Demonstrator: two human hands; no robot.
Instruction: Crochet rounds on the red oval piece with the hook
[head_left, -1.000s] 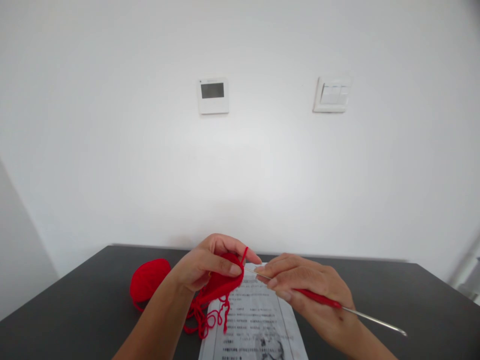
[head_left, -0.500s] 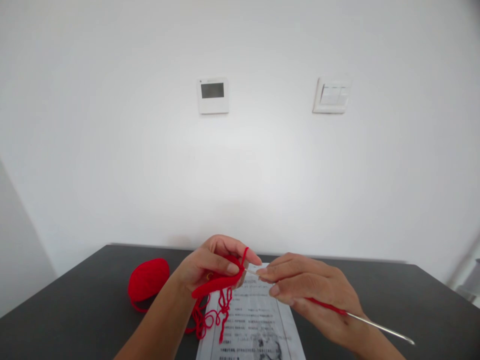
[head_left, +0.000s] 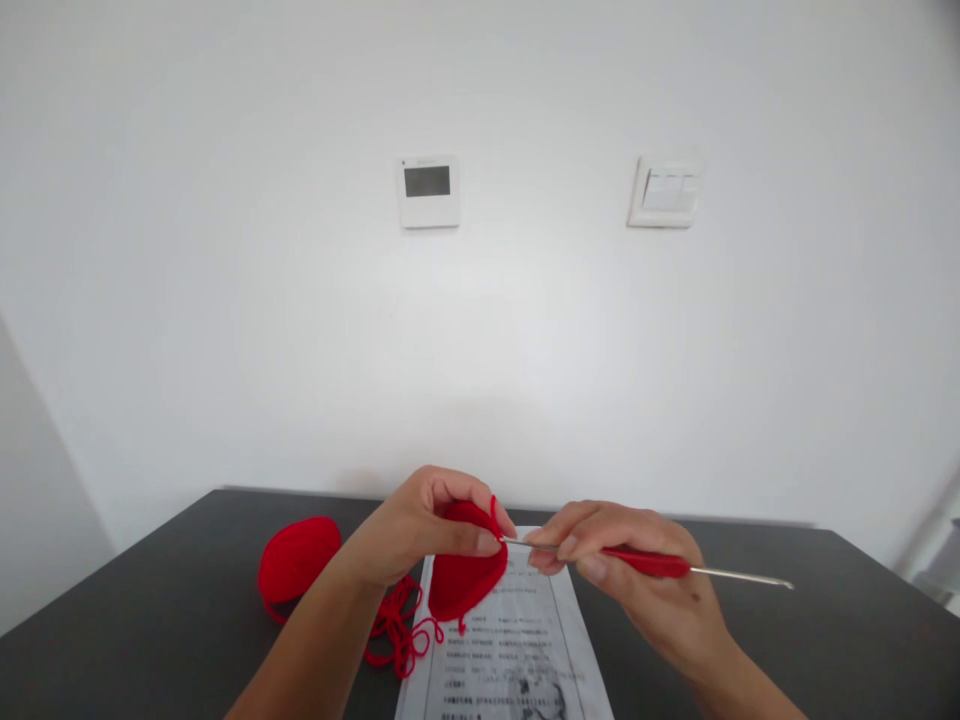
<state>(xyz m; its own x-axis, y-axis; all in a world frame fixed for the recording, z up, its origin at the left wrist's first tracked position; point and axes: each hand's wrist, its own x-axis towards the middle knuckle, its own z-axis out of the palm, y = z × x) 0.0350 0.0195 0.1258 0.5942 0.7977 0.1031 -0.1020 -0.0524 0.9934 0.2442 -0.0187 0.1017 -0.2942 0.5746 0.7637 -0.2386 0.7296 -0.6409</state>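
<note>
My left hand (head_left: 442, 515) pinches a flat red crochet piece (head_left: 465, 585) between thumb and fingers, with a strand of red yarn running over the index finger. In my right hand (head_left: 630, 560) is a crochet hook (head_left: 649, 562) with a red handle and metal ends. The hook's left tip meets the edge of the piece beside my left thumb; its other end sticks out to the right. Loose red yarn (head_left: 396, 630) lies in loops below my left wrist. A red ball of yarn (head_left: 298, 560) rests on the table left of my forearm.
A printed sheet (head_left: 517, 650) lies on the dark table (head_left: 757, 600) under my hands. The table's back edge meets a white wall, which carries a thermostat panel (head_left: 429, 210) and a light switch (head_left: 666, 192).
The crochet piece has turned so its flat face shows more. My right hand has rolled, bringing the hook closer to level and baring its red handle.
</note>
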